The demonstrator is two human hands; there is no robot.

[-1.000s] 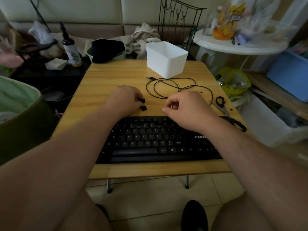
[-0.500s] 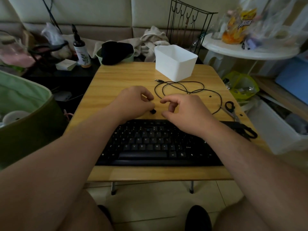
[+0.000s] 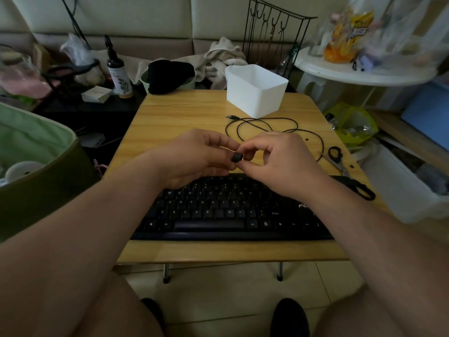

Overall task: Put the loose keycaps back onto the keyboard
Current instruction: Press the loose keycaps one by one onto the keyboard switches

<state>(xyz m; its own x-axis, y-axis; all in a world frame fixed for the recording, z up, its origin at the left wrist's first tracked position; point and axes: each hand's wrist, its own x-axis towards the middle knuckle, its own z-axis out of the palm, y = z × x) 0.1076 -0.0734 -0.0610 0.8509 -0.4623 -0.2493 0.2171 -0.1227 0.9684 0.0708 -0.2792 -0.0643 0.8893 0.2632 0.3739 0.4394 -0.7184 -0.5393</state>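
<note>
A: Where's the cap?

B: Your right hand [image 3: 274, 164] pinches the keycap [image 3: 237, 157] just above the keyboard [image 3: 233, 210], far edge; left hand [image 3: 194, 156] fingers curl at it too.

A: Progress?

B: Not seated yet. An empty slot seems to show left of M, prob more hidden. Can't tell how many are left.

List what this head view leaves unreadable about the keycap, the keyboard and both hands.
- Small black keycap: legend too small and dim; pinched between both hands' fingers.
- Black computer keyboard: empty sockets not discernible; the left hand and right hand cover its top rows.
- Keyboard's right end: hidden under the right forearm, brand lettering cut short.
- Other loose keycaps: none visible; the hands hide the wooden table beneath them.
</note>
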